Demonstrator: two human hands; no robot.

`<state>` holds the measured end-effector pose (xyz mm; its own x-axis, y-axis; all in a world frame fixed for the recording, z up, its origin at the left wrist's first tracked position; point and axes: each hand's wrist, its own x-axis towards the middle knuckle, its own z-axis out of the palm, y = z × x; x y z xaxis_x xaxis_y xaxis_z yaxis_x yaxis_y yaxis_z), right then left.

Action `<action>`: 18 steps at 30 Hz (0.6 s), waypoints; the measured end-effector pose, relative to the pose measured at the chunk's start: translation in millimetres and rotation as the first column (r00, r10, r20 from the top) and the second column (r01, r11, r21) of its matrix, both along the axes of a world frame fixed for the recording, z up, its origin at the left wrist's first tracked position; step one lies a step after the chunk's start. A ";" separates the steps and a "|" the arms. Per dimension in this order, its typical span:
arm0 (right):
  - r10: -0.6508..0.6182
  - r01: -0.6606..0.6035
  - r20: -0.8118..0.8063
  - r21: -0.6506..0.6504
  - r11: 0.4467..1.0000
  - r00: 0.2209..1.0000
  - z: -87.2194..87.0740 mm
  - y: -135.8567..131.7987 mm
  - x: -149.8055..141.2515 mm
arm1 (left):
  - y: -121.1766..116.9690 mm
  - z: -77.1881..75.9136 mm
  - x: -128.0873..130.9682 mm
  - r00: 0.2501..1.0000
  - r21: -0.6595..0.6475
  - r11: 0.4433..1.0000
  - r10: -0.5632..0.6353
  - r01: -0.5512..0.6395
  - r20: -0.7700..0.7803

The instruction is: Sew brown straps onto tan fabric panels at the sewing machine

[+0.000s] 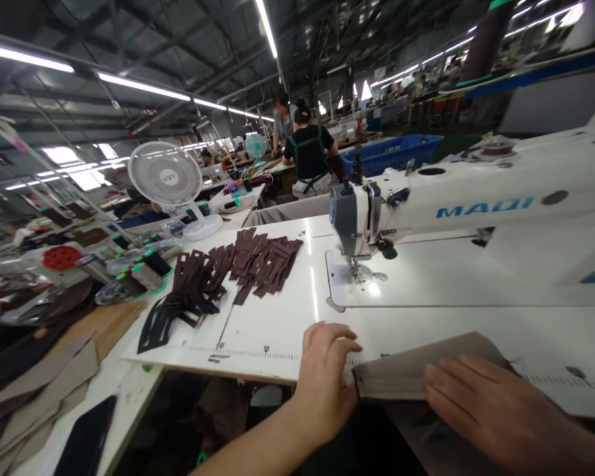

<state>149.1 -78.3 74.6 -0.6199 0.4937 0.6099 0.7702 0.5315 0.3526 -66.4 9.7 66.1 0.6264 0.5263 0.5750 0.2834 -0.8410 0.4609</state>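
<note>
Fabric (396, 373), taupe, lies in the head view along the near edge of the white tabletop (277, 324), in front of the sewing machine (476, 205). The right hand (496, 403) rests flat on it, fingers outstretched and close together. The left hand (324, 370) is at its left end, fingers half curled; whether they pinch it, I cannot tell. Dark brown strips (265, 261) lie piled farther left, near a white fan (166, 175).

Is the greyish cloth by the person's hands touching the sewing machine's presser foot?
Apart. The head view shows bare white tabletop between the greyish cloth and the presser foot.
</note>
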 end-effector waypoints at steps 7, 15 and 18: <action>-0.120 0.118 -0.080 -0.035 0.992 0.990 -10.9 -26.8 16.8 | -21.2 11.4 -5.2 0.994 0.279 0.956 0.063 -0.087 0.093; -0.257 0.322 -0.441 0.079 0.943 0.860 -10.5 -52.5 39.0 | -35.9 24.1 -27.9 0.993 0.594 0.798 0.051 -0.103 0.104; -0.245 0.301 -0.482 0.040 0.953 0.841 -8.3 -51.3 28.8 | -37.8 25.3 -36.0 0.995 0.598 0.796 0.053 -0.092 0.082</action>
<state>177.9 -129.6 66.3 -0.0991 0.5140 0.8521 0.9662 0.2545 -0.0412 -102.4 -28.1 91.4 0.5557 0.1055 0.8246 0.3436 -0.9324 -0.1123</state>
